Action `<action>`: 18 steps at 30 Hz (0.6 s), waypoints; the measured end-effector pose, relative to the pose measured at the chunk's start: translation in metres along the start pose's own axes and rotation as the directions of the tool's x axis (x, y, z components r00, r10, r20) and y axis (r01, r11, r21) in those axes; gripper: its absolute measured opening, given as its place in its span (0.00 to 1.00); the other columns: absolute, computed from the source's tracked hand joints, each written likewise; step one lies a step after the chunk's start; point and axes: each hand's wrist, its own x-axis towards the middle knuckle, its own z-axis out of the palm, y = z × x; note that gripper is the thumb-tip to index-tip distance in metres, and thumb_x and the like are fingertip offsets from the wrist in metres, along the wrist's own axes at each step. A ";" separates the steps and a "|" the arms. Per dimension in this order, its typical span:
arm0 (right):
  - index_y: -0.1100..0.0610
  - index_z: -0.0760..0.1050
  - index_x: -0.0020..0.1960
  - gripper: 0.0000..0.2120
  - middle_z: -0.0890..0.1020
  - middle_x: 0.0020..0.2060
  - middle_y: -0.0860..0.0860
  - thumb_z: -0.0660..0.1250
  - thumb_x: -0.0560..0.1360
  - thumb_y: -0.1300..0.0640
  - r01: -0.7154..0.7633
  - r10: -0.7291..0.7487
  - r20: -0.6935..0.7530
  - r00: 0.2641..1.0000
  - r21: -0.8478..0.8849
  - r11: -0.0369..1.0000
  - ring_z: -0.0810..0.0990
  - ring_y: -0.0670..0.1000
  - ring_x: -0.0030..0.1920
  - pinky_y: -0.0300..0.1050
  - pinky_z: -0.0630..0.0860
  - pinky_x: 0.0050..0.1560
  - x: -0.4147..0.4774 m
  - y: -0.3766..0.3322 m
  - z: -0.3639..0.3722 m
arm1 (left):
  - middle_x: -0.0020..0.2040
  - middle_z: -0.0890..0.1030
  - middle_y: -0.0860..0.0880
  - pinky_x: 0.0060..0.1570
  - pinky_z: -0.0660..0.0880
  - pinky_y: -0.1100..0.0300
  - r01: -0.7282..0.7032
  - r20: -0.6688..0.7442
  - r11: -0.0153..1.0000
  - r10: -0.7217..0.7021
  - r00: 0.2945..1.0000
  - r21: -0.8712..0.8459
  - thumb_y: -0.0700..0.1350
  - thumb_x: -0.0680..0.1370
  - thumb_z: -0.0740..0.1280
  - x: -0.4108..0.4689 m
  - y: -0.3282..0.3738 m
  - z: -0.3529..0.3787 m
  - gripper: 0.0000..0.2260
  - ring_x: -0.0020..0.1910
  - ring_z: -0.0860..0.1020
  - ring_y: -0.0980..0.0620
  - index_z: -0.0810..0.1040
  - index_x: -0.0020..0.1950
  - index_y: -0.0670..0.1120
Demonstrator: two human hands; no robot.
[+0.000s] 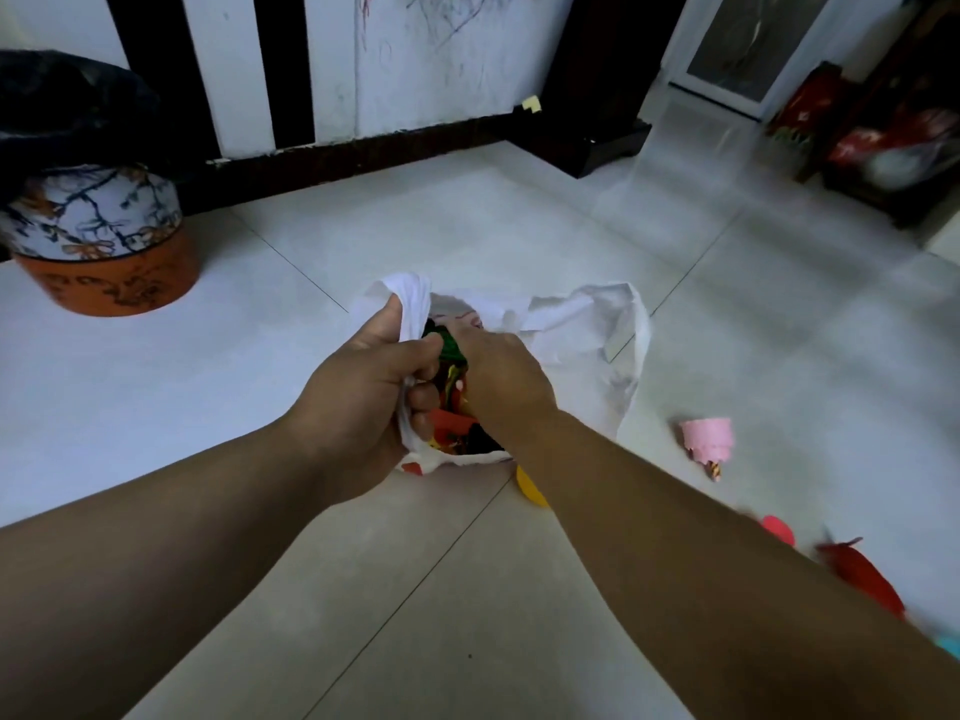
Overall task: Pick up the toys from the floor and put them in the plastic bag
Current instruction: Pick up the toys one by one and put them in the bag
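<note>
A white plastic bag [587,350] lies on the tiled floor at the centre. My left hand [358,402] grips its near rim and holds the mouth apart. My right hand [498,376] reaches into the bag, its fingers hidden among colourful toys [452,423]; whether it holds one cannot be told. On the floor to the right lie a pink cup-shaped toy [709,439], a yellow toy [530,488] partly under my right forearm, a small pink-red toy [779,530] and a red toy [862,576].
An orange and grey patterned bin [98,241] with a dark bag stands at the left. A scribbled white wall with a dark baseboard [363,148] runs behind. Dark furniture with red items [878,142] is at the far right. A teal thing [948,646] peeks in at the right edge.
</note>
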 end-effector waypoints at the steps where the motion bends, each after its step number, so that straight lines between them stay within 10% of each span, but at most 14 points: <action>1: 0.50 0.67 0.70 0.24 0.79 0.59 0.52 0.58 0.76 0.63 -0.009 0.012 -0.058 0.998 0.055 0.998 0.75 0.57 0.59 0.50 0.74 0.55 -0.018 0.002 -0.006 | 0.32 0.69 0.50 0.24 0.62 0.64 0.004 0.002 1.000 -0.004 1.000 0.002 0.37 0.81 0.56 0.001 0.000 -0.001 0.19 0.26 0.64 0.56 0.75 0.64 0.57; 6: 0.56 0.80 0.55 0.13 0.83 0.44 0.52 0.61 0.73 0.60 0.034 -0.028 -0.257 0.966 0.018 0.999 0.78 0.52 0.45 0.42 0.75 0.47 -0.135 0.048 -0.009 | 0.30 0.69 0.53 0.24 0.62 0.65 -0.011 -0.011 0.999 0.011 1.000 0.031 0.39 0.81 0.56 0.007 0.004 -0.006 0.19 0.27 0.64 0.56 0.75 0.64 0.58; 9: 0.54 0.79 0.57 0.16 0.83 0.49 0.52 0.66 0.69 0.59 -0.102 0.107 0.057 0.993 -0.087 0.991 0.82 0.55 0.48 0.49 0.81 0.46 -0.178 0.097 0.015 | 0.30 0.68 0.53 0.24 0.62 0.66 -0.015 0.001 1.000 0.015 1.000 0.015 0.39 0.81 0.56 0.008 0.006 -0.006 0.18 0.26 0.64 0.57 0.77 0.61 0.58; 12: 0.53 0.57 0.76 0.31 0.62 0.75 0.53 0.62 0.74 0.60 -0.390 0.450 0.371 0.813 -0.226 0.892 0.63 0.55 0.73 0.52 0.67 0.68 -0.183 0.142 0.030 | 0.31 0.68 0.53 0.25 0.61 0.66 -0.020 0.001 0.999 0.020 1.000 0.033 0.39 0.80 0.57 0.005 0.005 -0.006 0.19 0.27 0.63 0.57 0.76 0.64 0.59; 14: 0.51 0.44 0.78 0.35 0.47 0.78 0.50 0.57 0.76 0.62 -0.465 0.573 0.432 0.697 -0.336 0.819 0.49 0.55 0.77 0.56 0.58 0.74 -0.169 0.164 0.035 | 0.31 0.67 0.52 0.25 0.62 0.66 -0.029 -0.005 0.998 0.029 1.000 0.050 0.40 0.80 0.58 0.004 0.002 -0.006 0.19 0.26 0.63 0.57 0.75 0.66 0.58; 18: 0.48 0.43 0.78 0.34 0.47 0.78 0.49 0.57 0.78 0.61 -0.473 0.614 0.423 0.666 -0.397 0.787 0.47 0.57 0.77 0.61 0.54 0.72 -0.152 0.185 0.043 | 0.30 0.67 0.53 0.23 0.62 0.68 -0.041 -0.007 0.997 0.042 0.999 0.072 0.40 0.78 0.59 0.004 -0.003 -0.006 0.15 0.25 0.63 0.58 0.80 0.51 0.59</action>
